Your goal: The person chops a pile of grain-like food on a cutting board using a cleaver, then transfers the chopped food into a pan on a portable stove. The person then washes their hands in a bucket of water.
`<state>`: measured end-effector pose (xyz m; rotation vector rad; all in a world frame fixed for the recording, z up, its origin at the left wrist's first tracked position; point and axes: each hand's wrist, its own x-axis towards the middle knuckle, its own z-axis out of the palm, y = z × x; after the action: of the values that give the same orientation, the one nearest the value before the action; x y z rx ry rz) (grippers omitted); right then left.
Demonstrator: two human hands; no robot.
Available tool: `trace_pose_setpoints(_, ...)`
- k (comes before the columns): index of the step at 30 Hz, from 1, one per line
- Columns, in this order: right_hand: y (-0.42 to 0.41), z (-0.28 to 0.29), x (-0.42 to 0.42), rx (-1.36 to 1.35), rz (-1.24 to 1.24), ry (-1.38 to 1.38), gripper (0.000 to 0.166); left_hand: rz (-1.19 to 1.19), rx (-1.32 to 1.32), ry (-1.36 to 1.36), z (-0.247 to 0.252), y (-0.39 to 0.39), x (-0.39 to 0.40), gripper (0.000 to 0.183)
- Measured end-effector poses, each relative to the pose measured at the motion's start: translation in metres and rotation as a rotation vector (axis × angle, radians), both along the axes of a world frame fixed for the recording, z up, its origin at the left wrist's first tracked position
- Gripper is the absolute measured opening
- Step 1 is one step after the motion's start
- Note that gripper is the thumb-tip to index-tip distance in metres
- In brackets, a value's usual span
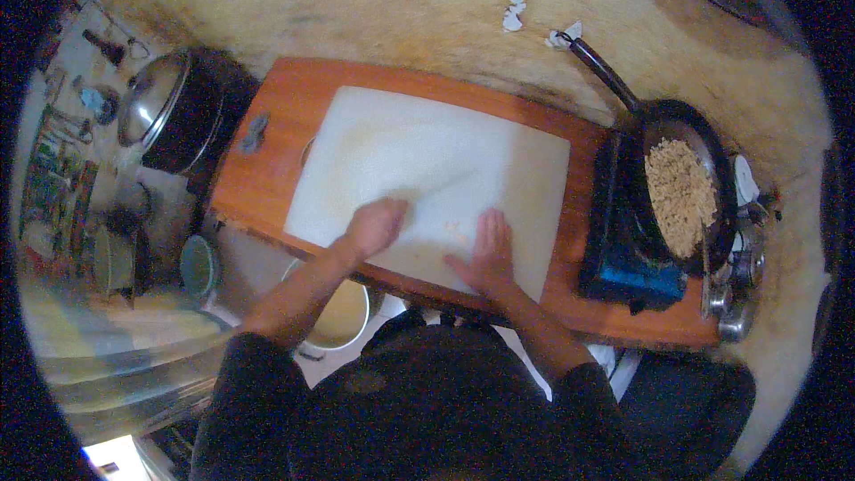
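Observation:
A large white cutting board (427, 147) lies on an orange-brown wooden table (240, 174). Over its lower left part my left hand (379, 227) is curled; whether it holds something is blurred. My right hand (491, 254) rests on the board's lower right part, fingers nearly straight and thumb spread, with nothing in it. Small pale crumbs (455, 230) lie on the board between the two hands.
At the right a black frying pan (725, 214) with crumbly tan food (680, 197) stands on a portable stove (634, 284). A dark pot with a lid (157, 107) is at the left. Below the table edge stands a large pot (367, 321) with pale contents. A grey scrap (254, 133) lies on the table's left.

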<state>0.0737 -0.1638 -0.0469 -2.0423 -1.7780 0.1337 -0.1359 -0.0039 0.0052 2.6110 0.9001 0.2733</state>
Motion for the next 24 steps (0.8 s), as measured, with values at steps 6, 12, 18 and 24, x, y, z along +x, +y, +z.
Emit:
trace_pose_setpoints(6,0.009,0.015,-0.018,0.078,0.164,0.075,0.101,0.408,-0.474,-0.18,0.014,-0.051,-0.038,0.016)
trace_pose_setpoints(12,0.059,-0.005,-0.016,0.07,0.006,-0.103,0.096,0.755,-0.923,-0.333,0.003,-0.089,-0.074,0.017)
trace_pose_setpoints(18,0.017,0.02,0.034,-0.108,-0.029,0.007,0.1,0.883,-1.034,-0.56,-0.018,-0.12,-0.056,0.015)
trace_pose_setpoints(24,0.004,0.006,0.031,-0.06,0.029,-0.055,0.103,0.68,-0.876,-0.308,-0.056,-0.126,-0.015,0.032)
